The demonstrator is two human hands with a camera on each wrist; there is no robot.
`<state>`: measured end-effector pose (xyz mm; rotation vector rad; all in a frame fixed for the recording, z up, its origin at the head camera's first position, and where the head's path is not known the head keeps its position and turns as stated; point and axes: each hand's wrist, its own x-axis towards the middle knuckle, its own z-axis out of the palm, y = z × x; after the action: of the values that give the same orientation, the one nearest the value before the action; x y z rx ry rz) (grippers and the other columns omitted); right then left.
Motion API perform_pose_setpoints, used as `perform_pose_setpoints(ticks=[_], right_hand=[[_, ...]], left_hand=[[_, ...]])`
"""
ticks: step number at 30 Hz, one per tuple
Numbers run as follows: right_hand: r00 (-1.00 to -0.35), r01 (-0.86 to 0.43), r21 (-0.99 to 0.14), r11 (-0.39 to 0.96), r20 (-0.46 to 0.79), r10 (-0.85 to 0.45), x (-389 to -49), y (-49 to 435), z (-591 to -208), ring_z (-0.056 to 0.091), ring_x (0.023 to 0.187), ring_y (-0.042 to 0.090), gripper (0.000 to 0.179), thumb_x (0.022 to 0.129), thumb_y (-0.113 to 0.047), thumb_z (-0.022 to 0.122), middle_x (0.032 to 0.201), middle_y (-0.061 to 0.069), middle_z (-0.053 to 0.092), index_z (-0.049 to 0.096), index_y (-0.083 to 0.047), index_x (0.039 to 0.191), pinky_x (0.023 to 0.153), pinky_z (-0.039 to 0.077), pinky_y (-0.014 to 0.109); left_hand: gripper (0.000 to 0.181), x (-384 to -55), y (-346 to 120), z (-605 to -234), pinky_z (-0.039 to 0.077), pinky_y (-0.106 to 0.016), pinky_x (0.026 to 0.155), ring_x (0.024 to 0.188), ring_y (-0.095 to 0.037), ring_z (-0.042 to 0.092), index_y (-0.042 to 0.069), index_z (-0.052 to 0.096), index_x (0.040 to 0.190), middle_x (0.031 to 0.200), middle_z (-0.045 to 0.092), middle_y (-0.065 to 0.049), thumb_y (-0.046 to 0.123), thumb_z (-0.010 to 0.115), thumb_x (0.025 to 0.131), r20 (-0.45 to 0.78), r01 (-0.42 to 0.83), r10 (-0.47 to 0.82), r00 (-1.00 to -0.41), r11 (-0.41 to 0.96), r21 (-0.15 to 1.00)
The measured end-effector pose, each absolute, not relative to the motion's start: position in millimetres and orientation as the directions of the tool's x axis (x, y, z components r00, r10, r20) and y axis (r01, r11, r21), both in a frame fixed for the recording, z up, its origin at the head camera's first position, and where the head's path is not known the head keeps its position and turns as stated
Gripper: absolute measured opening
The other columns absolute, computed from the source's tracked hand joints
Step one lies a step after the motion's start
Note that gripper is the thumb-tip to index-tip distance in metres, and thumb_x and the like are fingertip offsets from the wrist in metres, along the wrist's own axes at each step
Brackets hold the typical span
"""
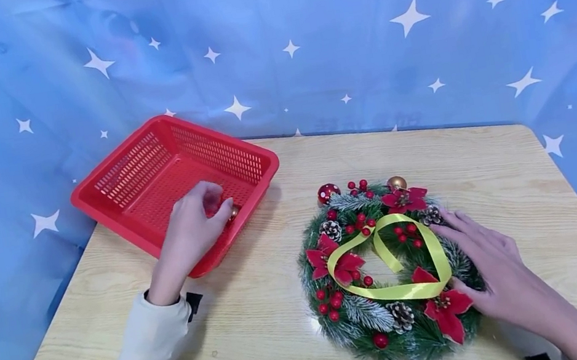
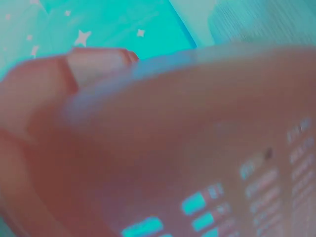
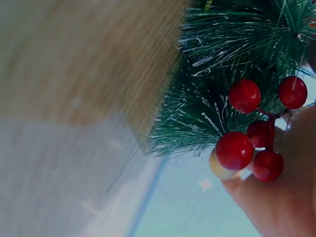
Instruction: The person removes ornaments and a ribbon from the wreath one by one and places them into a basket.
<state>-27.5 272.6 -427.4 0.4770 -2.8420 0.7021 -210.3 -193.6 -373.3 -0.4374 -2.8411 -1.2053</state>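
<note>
My left hand (image 1: 191, 222) reaches over the near rim into a red plastic basket (image 1: 162, 121). Its fingers bend loosely, and a gap shows between index fingertip and thumb. Right beside the thumb tip lies a small shiny gold bauble (image 1: 234, 213). Blurred basket wall (image 2: 148, 163) fills most of the left wrist view. My right hand (image 1: 494, 264) rests on the right side of a green Christmas wreath (image 1: 367, 314), fingers extended over the outer edge and thumb on the front. In the right wrist view, red berries (image 3: 234, 150) on the wreath overlap that hand.
A yellow ribbon (image 1: 395, 291) lies looped across the wreath, among red poinsettias (image 1: 448, 308) and pinecones (image 1: 401, 315). A red dotted ball (image 1: 328, 192) and a gold ball (image 1: 397, 183) sit at its far edge. Behind the wooden table (image 1: 266, 332) hangs a blue star-patterned cloth (image 1: 350, 65).
</note>
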Motion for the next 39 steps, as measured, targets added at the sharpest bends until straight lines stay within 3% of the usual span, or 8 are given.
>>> perform_pose_setpoints(ticks=[5,8,10,13,17,25,30,39], right_hand=[[-0.937,-0.302,-0.51,0.806,0.312,-0.155,-14.1,263.2,-420.5,0.021,0.163,0.03,0.071,0.101,-0.012,0.064,0.176,0.014,0.031,0.041,-0.011,0.168,0.113,0.015,0.076],[-0.953,-0.227,-0.586,0.778,0.298,-0.054,-5.3,251.7,-415.9,0.021,0.162,0.038,0.063,0.107,-0.012,0.055,0.177,0.014,0.027,0.039,-0.008,0.168,0.117,0.004,0.081],[-0.967,-0.151,-0.613,0.775,0.253,0.013,-1.6,242.5,-415.1,0.018,0.162,0.045,0.066,0.109,-0.019,0.058,0.179,0.014,0.021,0.034,-0.008,0.17,0.113,0.001,0.088],[-0.982,-0.041,-0.59,0.806,0.173,0.077,-0.4,230.1,-417.4,0.014,0.161,0.05,0.083,0.105,-0.033,0.069,0.18,0.016,0.012,0.028,-0.008,0.172,0.102,0.008,0.096],[-0.988,0.054,-0.531,0.846,0.096,0.123,-0.4,220.1,-423.4,0.015,0.159,0.052,0.099,0.1,-0.046,0.077,0.18,0.021,0.01,0.023,-0.005,0.172,0.091,0.023,0.094],[-0.993,0.098,-0.521,0.848,0.002,0.115,-2.6,219.6,-427.6,0.014,0.158,0.055,0.103,0.102,-0.053,0.073,0.178,0.024,0.009,0.015,-0.006,0.173,0.098,0.023,0.094],[-0.995,0.061,-0.544,0.837,0.031,0.092,-5.4,223.4,-427.0,0.017,0.157,0.054,0.101,0.099,-0.04,0.078,0.178,0.021,0.014,0.017,-0.009,0.174,0.099,0.021,0.095],[-0.998,-0.021,-0.576,0.817,0.056,0.014,-10.1,234.9,-422.9,0.017,0.16,0.049,0.099,0.092,-0.018,0.079,0.18,0.014,0.016,0.024,-0.015,0.174,0.1,0.02,0.094]], left_hand=[[0.023,-198.8,-176.4,-373.3,0.06,-0.049,0.085,0.098,-0.031,0.067,0.001,0.07,0.123,0.114,0.071,-0.013,0.008,0.074,0.102,0.327,0.446,0.308,-0.894,0.52,0.729],[0.023,-194.3,-166.6,-375.8,0.06,-0.047,0.082,0.096,-0.027,0.068,0.0,0.071,0.123,0.114,0.072,-0.011,0.005,0.074,0.101,0.41,0.522,0.327,-0.852,0.459,0.719],[0.023,-192.2,-161.8,-377.9,0.06,-0.047,0.081,0.095,-0.025,0.068,0.0,0.071,0.123,0.115,0.072,-0.011,0.004,0.073,0.1,0.446,0.553,0.331,-0.832,0.428,0.715],[0.024,-189.3,-158.0,-381.2,0.06,-0.047,0.082,0.096,-0.023,0.068,0.001,0.071,0.122,0.117,0.072,-0.01,0.002,0.074,0.099,0.48,0.577,0.322,-0.816,0.399,0.712],[0.026,-183.7,-157.8,-387.3,0.06,-0.046,0.087,0.1,-0.02,0.068,0.004,0.071,0.124,0.119,0.072,-0.008,0.001,0.075,0.098,0.483,0.586,0.34,-0.807,0.362,0.725],[0.026,-175.2,-157.0,-398.8,0.062,-0.045,0.091,0.103,-0.022,0.072,0.006,0.07,0.122,0.12,0.071,-0.003,-0.003,0.072,0.098,0.463,0.584,0.38,-0.801,0.321,0.746],[0.026,-172.8,-151.0,-401.3,0.061,-0.048,0.095,0.107,-0.023,0.074,0.005,0.069,0.125,0.124,0.07,-0.005,0.0,0.07,0.1,0.456,0.587,0.413,-0.789,0.282,0.759],[0.027,-172.2,-143.4,-404.2,0.059,-0.042,0.098,0.11,-0.022,0.072,0.006,0.07,0.128,0.128,0.07,-0.005,0.004,0.07,0.101,0.448,0.591,0.433,-0.782,0.29,0.752]])
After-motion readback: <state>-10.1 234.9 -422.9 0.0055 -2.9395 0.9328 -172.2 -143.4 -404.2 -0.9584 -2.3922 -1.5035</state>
